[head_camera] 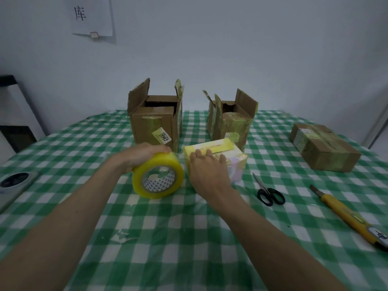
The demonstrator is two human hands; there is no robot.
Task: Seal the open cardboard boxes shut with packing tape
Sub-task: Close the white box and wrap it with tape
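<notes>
Standing open at the back of the table (189,238), two cardboard boxes (156,120) wait for tape; the right hand (206,168) presses flat on a small yellow box (218,152) to steady it, while the left hand (144,153) grips the tape roll (158,178)

You face a plain, pale grey-white wall (231,49) lit evenly and rather dimly, with a white paper sheet bearing a black handwritten character (92,15) fixed to it at the upper left by a small pale clip (94,34). In front of you stands a table covered by a green-and-white checked cloth (168,238), its far edge meeting the wall. At your far left, beside the table, stands a white-and-black piece of furniture (14,114), only partly in view.
</notes>
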